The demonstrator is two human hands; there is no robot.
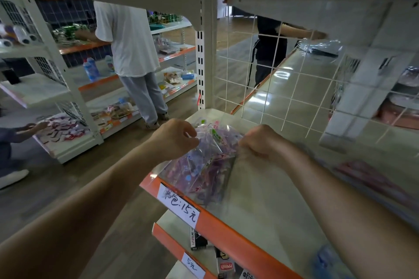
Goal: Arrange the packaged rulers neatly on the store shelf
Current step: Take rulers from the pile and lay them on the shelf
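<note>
Item: packaged rulers (204, 170), a loose overlapping heap in clear sleeves. We find them at the left end of the shelf (272, 199), with their near ends at the orange front lip (226, 226), just above the price label (179, 205).

Left hand (174, 137): fingers curled, pinching the wrapper at the heap's far-left edge.

Right hand (260, 142): fingers curled down onto the heap's right side. It appears to grip the sleeves, though blur softens the detail.

Hazards, as we judge them:
- The sleeves look slick, so squaring the heap may make packets slide over one another.
- The heap sits at the lip and near the shelf's open left end, so a sideways nudge could tip packets to the floor.
- Pinching film alone may lift one sleeve and scatter the rest.
</note>
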